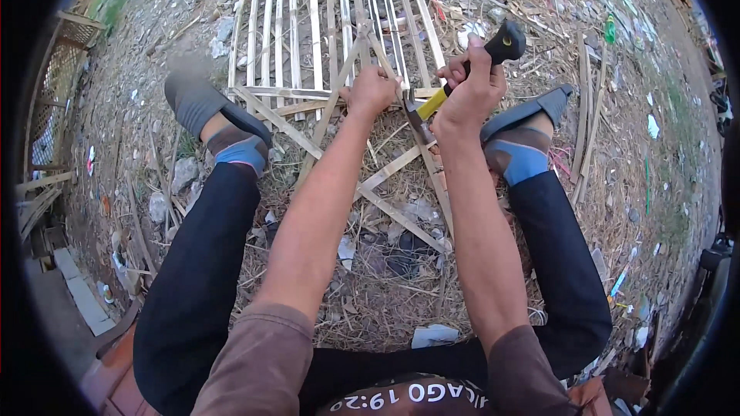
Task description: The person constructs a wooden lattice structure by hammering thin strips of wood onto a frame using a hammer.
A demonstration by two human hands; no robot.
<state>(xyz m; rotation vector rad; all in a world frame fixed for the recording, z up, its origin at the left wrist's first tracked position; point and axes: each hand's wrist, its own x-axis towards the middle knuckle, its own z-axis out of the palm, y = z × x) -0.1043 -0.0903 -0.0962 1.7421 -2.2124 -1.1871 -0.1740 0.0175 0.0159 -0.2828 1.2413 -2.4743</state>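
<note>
The frame (316,38) lies on the ground, beneath and beyond the left hand (374,91), whose fingers are curled in at the slats; I can't tell what they pinch. Both arms reach forward, and the right hand (472,92) wraps its fingers round a hammer (432,105), its head down beside the left fingers. Shoes (193,100) flank both hands; sticks (590,115) lie farther right. The left forearm hides some slats, and the hammer's striking face is unclear.
</note>
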